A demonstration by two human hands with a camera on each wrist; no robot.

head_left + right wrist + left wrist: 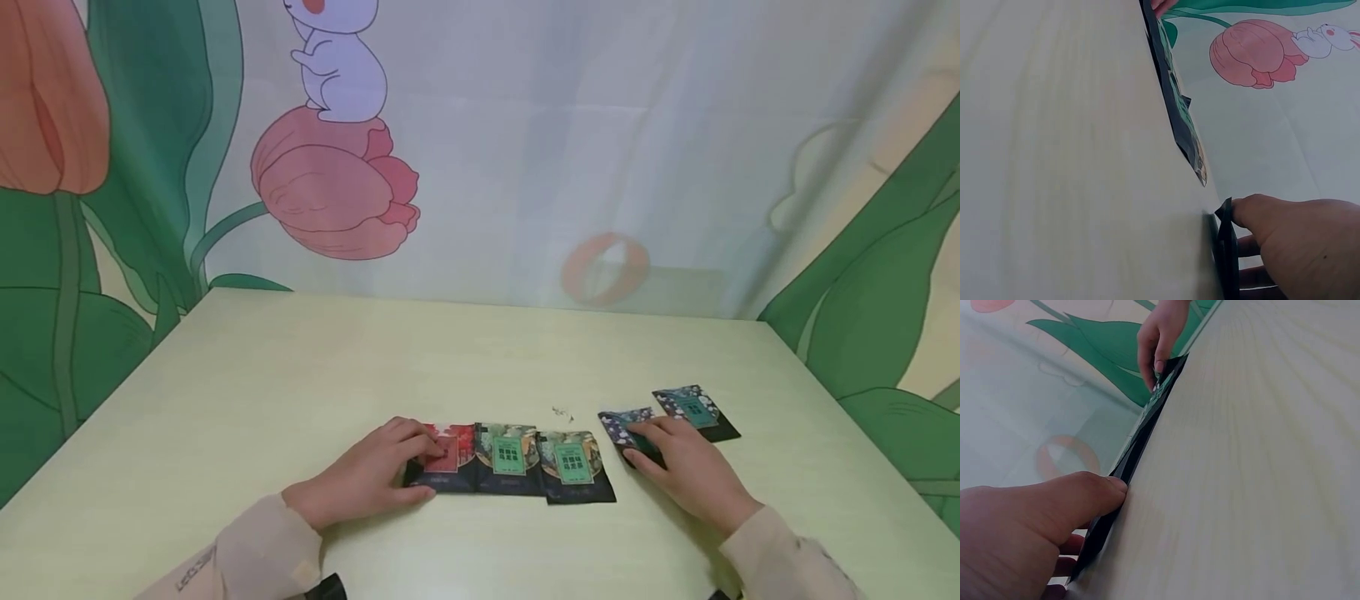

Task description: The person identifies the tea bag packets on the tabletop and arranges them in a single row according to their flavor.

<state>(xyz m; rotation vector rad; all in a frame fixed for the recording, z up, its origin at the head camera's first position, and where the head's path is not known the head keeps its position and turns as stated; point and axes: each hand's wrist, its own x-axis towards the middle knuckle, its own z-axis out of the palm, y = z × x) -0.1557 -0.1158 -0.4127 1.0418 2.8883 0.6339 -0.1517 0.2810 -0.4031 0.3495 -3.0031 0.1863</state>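
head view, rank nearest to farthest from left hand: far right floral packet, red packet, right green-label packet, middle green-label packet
1. Red packet: left end, touched by left hand.
2. Middle green-label packet: beside the red one.
3. Right green-label packet: right end of row.
4. Far right floral packet: farther back, rightmost.

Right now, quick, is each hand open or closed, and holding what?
Left hand: open, resting on the red-topped sachet.
Right hand: closed, holding the nearer blossom-patterned sachet.
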